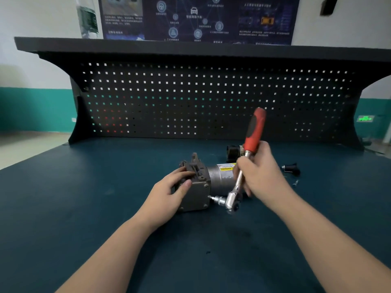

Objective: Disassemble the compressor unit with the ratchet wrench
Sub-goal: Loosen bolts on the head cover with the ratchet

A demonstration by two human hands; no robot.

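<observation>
Compressor unit (203,182) lies on its side at mid-bench (84,208), before the pegboard (190,98). Left hand (169,193) rests on its near end housing, fingers loosely spread. Right hand (260,174) grips the ratchet wrench (243,166) shaft; its socket meets a bolt on the housing's right face. Small black parts (293,168) lie right of the compressor.

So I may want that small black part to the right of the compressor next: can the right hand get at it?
Probably not yet: the right hand grips the ratchet wrench. The small black part lies in the open beside it, nothing covering it.
</observation>
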